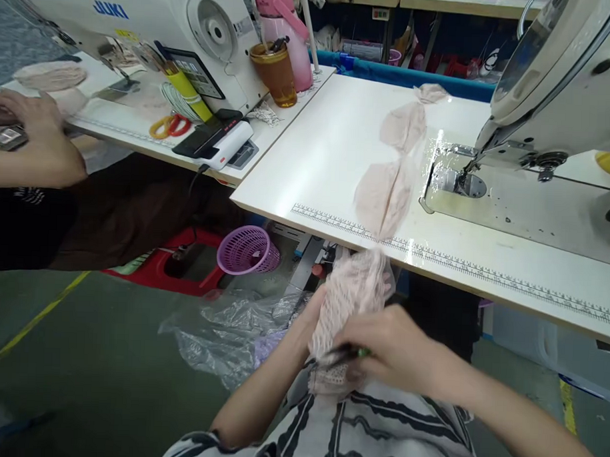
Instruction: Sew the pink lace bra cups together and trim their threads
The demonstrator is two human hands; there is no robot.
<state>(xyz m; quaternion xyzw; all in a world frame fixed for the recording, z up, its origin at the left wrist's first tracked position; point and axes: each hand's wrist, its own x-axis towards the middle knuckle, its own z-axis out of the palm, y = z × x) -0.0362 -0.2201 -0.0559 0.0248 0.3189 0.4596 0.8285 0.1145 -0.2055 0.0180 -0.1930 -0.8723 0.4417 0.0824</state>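
Note:
A bundle of pale pink lace fabric (pixel 350 290) hangs over my lap, just below the table's front edge. My left hand (pixel 318 305) is closed around it from beneath and the left side, with most fingers hidden behind the lace. In my right hand (pixel 394 341) are small dark thread snips (pixel 339 355), blurred, with a green spot near the fingers. Their blades lie over the lower part of the lace. From the bundle's top, a chain of thin pink fabric pieces (pixel 386 195) runs up across the white table.
A sewing machine (pixel 554 97) stands at the right of the table (pixel 312 155). Leftward are another machine (pixel 157 17), a brown cup (pixel 274 71), scissors (pixel 171 126) and a co-worker's hands (pixel 33 122). Below sit a purple basket (pixel 247 251), red stool (pixel 183 284) and plastic bag (pixel 221 332).

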